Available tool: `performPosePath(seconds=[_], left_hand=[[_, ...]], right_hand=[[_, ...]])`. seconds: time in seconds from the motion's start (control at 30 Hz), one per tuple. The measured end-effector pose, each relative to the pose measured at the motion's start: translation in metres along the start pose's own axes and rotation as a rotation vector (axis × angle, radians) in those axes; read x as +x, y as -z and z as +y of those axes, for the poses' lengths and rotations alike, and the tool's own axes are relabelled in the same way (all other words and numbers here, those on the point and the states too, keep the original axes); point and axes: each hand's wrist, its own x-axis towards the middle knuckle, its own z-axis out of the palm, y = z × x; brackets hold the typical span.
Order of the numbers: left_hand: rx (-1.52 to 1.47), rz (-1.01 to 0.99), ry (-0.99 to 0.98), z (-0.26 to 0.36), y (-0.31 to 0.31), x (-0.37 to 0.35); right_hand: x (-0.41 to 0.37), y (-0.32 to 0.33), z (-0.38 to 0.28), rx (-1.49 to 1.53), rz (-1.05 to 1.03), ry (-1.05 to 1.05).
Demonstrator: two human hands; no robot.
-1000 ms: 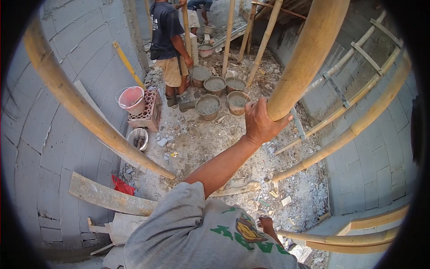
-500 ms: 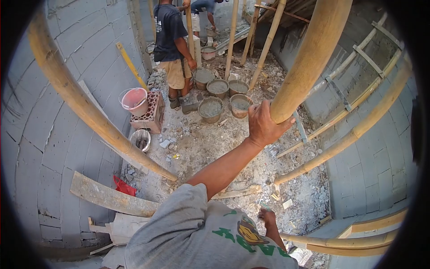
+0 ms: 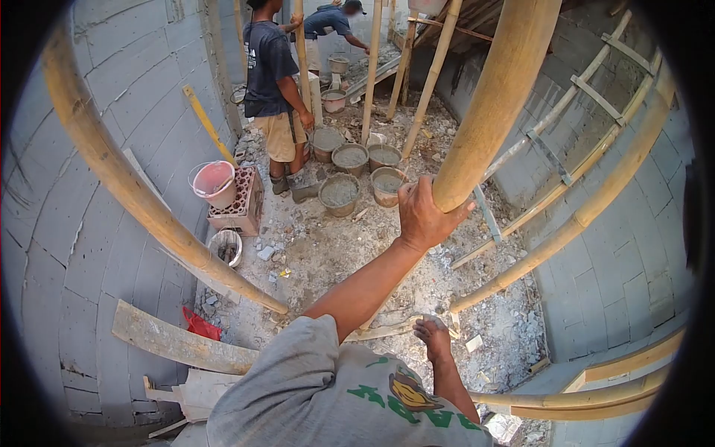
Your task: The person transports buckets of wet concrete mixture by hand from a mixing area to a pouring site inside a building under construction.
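My left hand (image 3: 428, 216) reaches forward and is closed around a thick bamboo pole (image 3: 495, 104), fingers on one side and thumb on the other. The pole rises toward the top of the view; how it continues below the hand is hidden. Lower down, my right hand (image 3: 434, 337) is held over the rubble floor with its fingers apart and nothing in it. A short flat piece of wood (image 3: 383, 329) lies on the ground close to that hand. Another bamboo pole (image 3: 141, 194) slants across the left side.
Several buckets of wet grey mix (image 3: 339, 195) stand ahead, near a person in a dark shirt (image 3: 269, 71). A second person (image 3: 328, 26) bends over behind. At left, a pink bucket (image 3: 216, 186) sits on a hollow block (image 3: 242, 212). A wooden ladder (image 3: 588, 141) leans at right.
My right hand has moved forward and opened; its fingers were curled lower down before. My left hand stays on the pole. The view has shifted slightly, and the person behind has raised their head.
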Motion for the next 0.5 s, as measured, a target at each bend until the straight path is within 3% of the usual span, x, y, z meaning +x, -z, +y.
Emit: performPosePath(seconds=[0.13,0.23,0.3,0.5], left_hand=[[-0.022,-0.012,0.004,-0.002,-0.002,0.0],[0.008,0.086,-0.064,-0.002,-0.003,0.0],[0.0,-0.018,0.027,0.0,-0.001,-0.001],[-0.003,-0.008,0.031,0.0,-0.002,-0.001]], right_hand=[[-0.012,-0.036,-0.036,0.016,-0.073,0.137],[-0.016,-0.055,-0.057,0.027,-0.111,0.24],[-0.021,-0.063,-0.068,0.018,-0.151,0.257],[-0.044,-0.087,-0.097,0.013,-0.281,0.41]])
